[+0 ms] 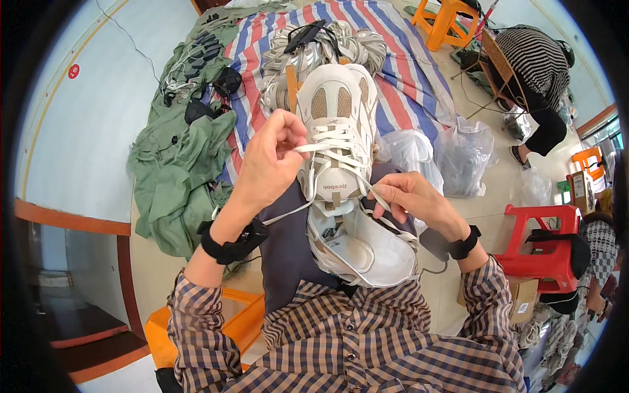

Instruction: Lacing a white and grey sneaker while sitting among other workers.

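Observation:
An off-white sneaker (pixel 329 92) with tan mesh at its toe rests on my lap, toe pointing away and its wide collar (pixel 386 262) toward me. Flat cream laces (pixel 341 156) run through the upper eyelets. Pinched between the fingers of my left hand (pixel 272 154) is one lace, held left of the tongue (pixel 337 183). My right hand (pixel 413 200) grips another stretch of lace on the right side. Part of a second shoe shows behind the first one's right edge.
Beyond the sneaker, a pile of similar shoes (pixel 370 49) lies on a striped sheet (pixel 409 78). Green cloth (pixel 177 164) is heaped at left. Plastic bags (pixel 465 154), a red stool (pixel 540 245) and a bending person (pixel 534 65) are at right. An orange stool (pixel 242 321) stands beside me.

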The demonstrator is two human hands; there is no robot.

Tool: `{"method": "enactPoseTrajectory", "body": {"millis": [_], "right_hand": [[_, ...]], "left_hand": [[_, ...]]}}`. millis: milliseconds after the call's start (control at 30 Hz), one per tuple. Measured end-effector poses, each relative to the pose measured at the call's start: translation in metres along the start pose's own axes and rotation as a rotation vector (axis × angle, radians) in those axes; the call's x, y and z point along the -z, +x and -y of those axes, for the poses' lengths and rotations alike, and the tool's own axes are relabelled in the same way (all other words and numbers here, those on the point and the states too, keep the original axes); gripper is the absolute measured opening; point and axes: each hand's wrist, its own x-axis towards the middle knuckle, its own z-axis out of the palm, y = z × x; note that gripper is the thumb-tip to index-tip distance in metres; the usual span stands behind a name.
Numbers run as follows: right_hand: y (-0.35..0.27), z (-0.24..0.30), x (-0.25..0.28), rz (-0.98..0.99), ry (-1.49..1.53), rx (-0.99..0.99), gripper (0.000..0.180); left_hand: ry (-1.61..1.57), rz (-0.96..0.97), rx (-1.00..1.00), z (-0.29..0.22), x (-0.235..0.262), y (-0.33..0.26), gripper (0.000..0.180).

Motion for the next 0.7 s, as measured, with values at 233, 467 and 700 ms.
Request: {"method": "enactPoseTrajectory", "body": {"millis": [233, 467, 700], "right_hand": [[0.003, 0.002, -0.003, 0.043, 0.02, -0.061, 0.026], [0.007, -0.007, -0.003, 0.079, 0.119, -0.104, 0.026], [0.004, -0.009, -0.002, 0.075, 0.171, -0.087, 0.025]], "left_hand": [[-0.022, 0.481, 0.414, -0.013, 0.023, 0.019, 0.023], [0.158, 0.683, 0.6, -0.021, 0.024, 0.041, 0.024], [0.159, 0.743, 0.554, -0.017, 0.021, 0.035, 0.022]]}}
